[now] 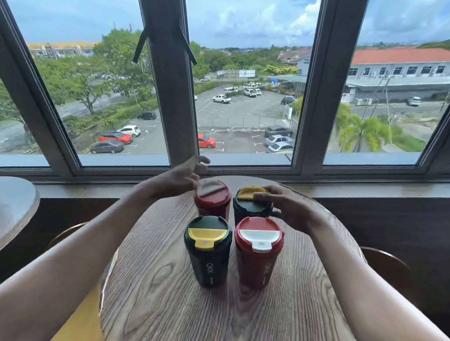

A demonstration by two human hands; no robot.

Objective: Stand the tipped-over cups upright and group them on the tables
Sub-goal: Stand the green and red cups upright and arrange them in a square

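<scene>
Several lidded cups stand upright in a tight square on the round wooden table [161, 296]. In front are a dark green cup with a yellow lid flap [207, 252] and a red cup with a white lid flap [258, 251]. Behind them stand a second red cup [212, 200] and a second dark green cup [250, 205]. My left hand [182, 177] hovers just left of the rear red cup, fingers spread, holding nothing. My right hand [286, 206] rests against the rear green cup's right side and lid, fingers wrapped around it.
A second round table [5, 207] shows at the left edge. Wooden chair backs [387, 265] curve on both sides of the near table. A wooden ledge and a large window [247, 107] run behind the cups. A yellow seat [83, 319] lies below left.
</scene>
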